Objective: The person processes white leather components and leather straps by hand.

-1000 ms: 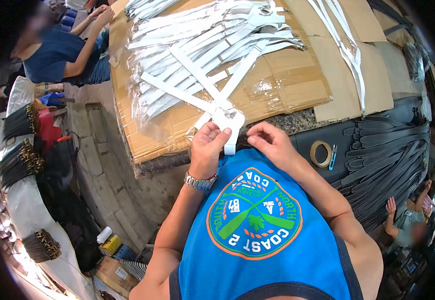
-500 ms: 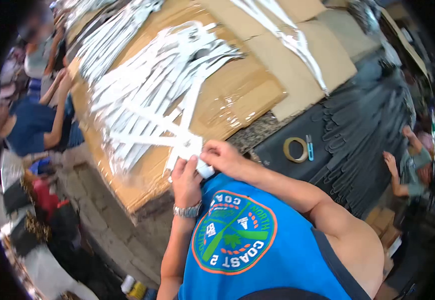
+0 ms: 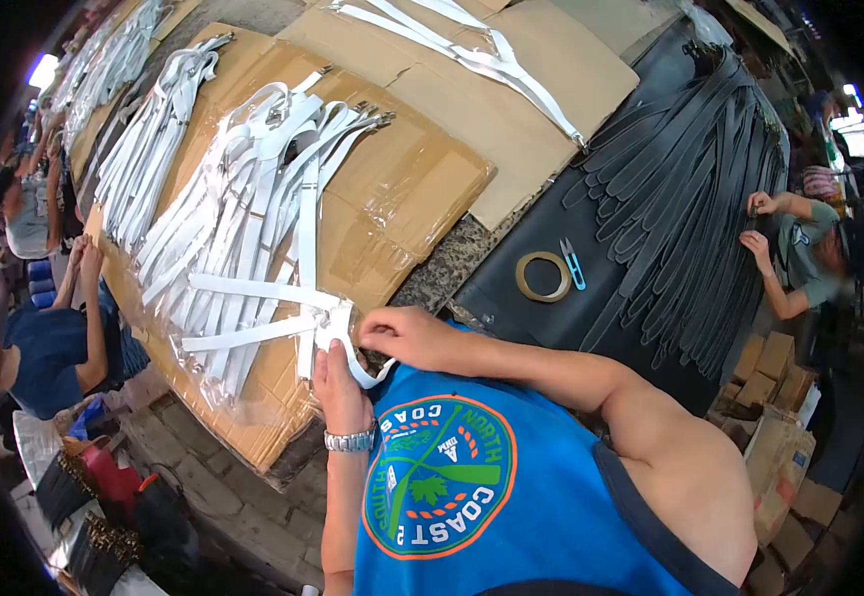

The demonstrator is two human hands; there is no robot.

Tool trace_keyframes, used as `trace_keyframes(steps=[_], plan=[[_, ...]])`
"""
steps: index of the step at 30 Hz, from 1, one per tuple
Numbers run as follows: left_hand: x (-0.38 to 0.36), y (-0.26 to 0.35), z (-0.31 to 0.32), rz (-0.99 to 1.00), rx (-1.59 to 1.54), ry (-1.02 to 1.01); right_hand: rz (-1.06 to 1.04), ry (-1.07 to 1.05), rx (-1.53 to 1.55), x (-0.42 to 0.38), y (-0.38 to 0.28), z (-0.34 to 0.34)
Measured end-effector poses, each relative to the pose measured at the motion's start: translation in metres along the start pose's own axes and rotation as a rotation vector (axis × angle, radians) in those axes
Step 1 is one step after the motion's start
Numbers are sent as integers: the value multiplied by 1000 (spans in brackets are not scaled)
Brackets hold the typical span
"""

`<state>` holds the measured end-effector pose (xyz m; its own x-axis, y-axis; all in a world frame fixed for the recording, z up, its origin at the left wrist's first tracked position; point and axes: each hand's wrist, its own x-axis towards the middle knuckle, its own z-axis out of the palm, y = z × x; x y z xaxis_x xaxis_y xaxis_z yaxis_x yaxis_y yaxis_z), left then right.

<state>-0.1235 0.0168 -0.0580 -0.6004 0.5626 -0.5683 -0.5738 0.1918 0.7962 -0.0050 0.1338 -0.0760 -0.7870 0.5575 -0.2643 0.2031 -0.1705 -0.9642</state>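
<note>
My left hand [image 3: 341, 387], with a metal watch on its wrist, pinches a white strap piece [image 3: 331, 324] where several bands join, near the cardboard's front edge. Just right of it my right hand [image 3: 402, 336] has its fingers curled together beside the white loop; what lies between its fingertips is too small to name. Two white bands stretch left from the joint over a pile of white straps [image 3: 243, 189] with metal clips. The pile rests on a plastic-wrapped cardboard sheet [image 3: 422, 184].
Black straps [image 3: 680, 189] fan over a black surface at right, near a tape roll [image 3: 541, 276] and blue snips [image 3: 573, 264]. More white straps [image 3: 159, 129] lie at back left. One co-worker [image 3: 60, 338] sits left, another [image 3: 799, 253] right.
The view has shifted, so the table things appear lower and further left. My right hand has moved slightly away from my left hand, and the white loop between them shows more.
</note>
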Motion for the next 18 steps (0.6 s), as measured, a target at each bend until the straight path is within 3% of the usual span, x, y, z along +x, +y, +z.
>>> trace_keyframes(steps=[3, 4, 7, 10, 14, 18], plan=[[-9, 14, 11, -22, 81, 52, 29, 177, -12, -25, 23, -43], [-5, 11, 8, -3, 86, 31, 162, 262, 0, -34, 26, -64], [6, 4, -5, 42, 81, 0, 214, 627, -42, -53, 70, -123], [8, 7, -3, 37, 83, -20, 205, 828, 57, -65, 82, -172], [3, 13, 3, 68, 82, -2, 206, 1006, -226, -59, 109, -234], [4, 13, -2, 70, 55, -27, 198, 1041, -214, -39, 121, -275]])
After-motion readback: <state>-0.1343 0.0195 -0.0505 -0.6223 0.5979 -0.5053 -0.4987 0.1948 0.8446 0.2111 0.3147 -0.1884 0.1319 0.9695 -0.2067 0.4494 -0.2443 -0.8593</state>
